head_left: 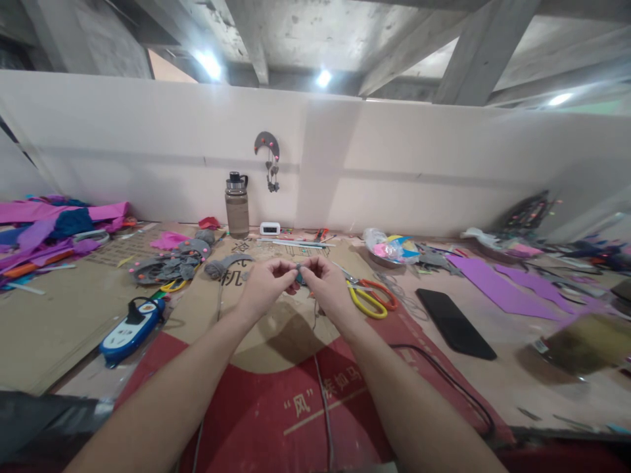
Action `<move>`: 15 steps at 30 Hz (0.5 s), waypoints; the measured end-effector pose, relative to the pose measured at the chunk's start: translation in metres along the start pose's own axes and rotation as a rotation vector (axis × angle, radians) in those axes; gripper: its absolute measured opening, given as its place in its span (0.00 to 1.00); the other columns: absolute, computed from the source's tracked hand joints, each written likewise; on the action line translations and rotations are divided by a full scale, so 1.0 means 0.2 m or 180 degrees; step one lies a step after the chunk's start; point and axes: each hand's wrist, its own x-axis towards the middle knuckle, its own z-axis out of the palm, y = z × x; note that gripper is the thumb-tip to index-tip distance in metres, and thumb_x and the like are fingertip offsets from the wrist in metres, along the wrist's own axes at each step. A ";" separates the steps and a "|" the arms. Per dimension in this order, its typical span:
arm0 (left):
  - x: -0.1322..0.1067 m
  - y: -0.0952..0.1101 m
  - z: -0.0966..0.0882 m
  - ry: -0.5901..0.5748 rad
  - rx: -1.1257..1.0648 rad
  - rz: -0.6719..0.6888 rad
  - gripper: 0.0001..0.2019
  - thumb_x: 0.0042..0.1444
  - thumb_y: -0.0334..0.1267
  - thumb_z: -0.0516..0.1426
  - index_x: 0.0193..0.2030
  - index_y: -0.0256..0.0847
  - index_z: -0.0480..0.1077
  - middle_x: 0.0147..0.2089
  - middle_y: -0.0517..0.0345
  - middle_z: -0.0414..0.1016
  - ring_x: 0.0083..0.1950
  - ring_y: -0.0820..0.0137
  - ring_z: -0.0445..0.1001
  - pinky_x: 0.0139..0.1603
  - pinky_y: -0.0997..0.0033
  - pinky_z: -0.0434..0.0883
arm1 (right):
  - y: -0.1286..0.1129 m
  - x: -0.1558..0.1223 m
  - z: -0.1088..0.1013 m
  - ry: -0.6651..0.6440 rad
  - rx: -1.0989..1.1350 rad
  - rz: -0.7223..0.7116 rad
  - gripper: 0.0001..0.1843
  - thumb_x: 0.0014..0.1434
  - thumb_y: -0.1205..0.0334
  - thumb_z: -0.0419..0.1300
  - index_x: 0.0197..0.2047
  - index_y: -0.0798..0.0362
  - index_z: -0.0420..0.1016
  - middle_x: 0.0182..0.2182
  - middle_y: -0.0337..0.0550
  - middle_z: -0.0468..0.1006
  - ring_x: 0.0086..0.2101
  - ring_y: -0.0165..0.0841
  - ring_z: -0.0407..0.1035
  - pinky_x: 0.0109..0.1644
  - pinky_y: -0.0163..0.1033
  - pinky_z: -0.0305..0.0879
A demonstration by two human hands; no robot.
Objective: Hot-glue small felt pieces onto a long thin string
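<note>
Over the cardboard (276, 341), my left hand (269, 284) and my right hand (329, 286) meet fingertip to fingertip. Both pinch a small dark grey-green piece (300, 276), mostly hidden by the fingers; it looks like felt, but I cannot make out its shape. A thin grey cord (316, 315) hangs beneath my right hand. Left of my left hand lies a curved grey felt piece (227, 264). Close to my right hand are scissors with yellow handles (369, 305) and scissors with orange handles (389, 297).
Grey felt pieces with coloured pinheads (170, 263) lie left, behind a blue-white power strip (133, 332). A bottle (237, 210) stands by the wall, where a grey crescent ornament (267, 143) hangs. Rightward are a black phone (454, 323), purple sheets (497, 286) and a clear container (584, 345).
</note>
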 end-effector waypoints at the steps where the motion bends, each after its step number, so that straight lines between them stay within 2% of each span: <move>1: 0.00 0.00 0.00 0.0011 0.0052 0.0019 0.10 0.47 0.41 0.59 0.32 0.35 0.71 0.23 0.57 0.73 0.24 0.72 0.71 0.29 0.71 0.71 | 0.00 0.00 0.00 0.0014 -0.0021 0.0007 0.08 0.50 0.56 0.56 0.29 0.53 0.66 0.22 0.36 0.68 0.23 0.27 0.61 0.25 0.32 0.58; 6: -0.01 0.02 0.01 0.0109 0.0207 -0.0041 0.09 0.46 0.40 0.60 0.31 0.35 0.72 0.23 0.57 0.74 0.23 0.73 0.71 0.29 0.72 0.70 | -0.01 -0.01 0.01 0.0102 -0.0041 0.0060 0.06 0.48 0.59 0.56 0.28 0.52 0.65 0.20 0.34 0.65 0.22 0.26 0.59 0.24 0.32 0.57; 11: 0.02 -0.02 0.01 0.0078 -0.0361 -0.0420 0.10 0.45 0.41 0.60 0.30 0.35 0.71 0.22 0.58 0.72 0.22 0.73 0.70 0.27 0.71 0.70 | -0.01 0.01 0.01 -0.0013 0.0290 0.0185 0.07 0.47 0.58 0.57 0.27 0.53 0.65 0.19 0.33 0.65 0.21 0.26 0.58 0.25 0.32 0.56; 15: 0.04 -0.06 0.00 0.0106 -0.0574 -0.0484 0.12 0.44 0.42 0.62 0.30 0.35 0.71 0.22 0.58 0.72 0.23 0.74 0.70 0.27 0.72 0.70 | -0.01 0.01 0.01 -0.0134 0.0405 0.0192 0.08 0.46 0.57 0.58 0.28 0.53 0.67 0.20 0.33 0.66 0.21 0.26 0.58 0.25 0.32 0.56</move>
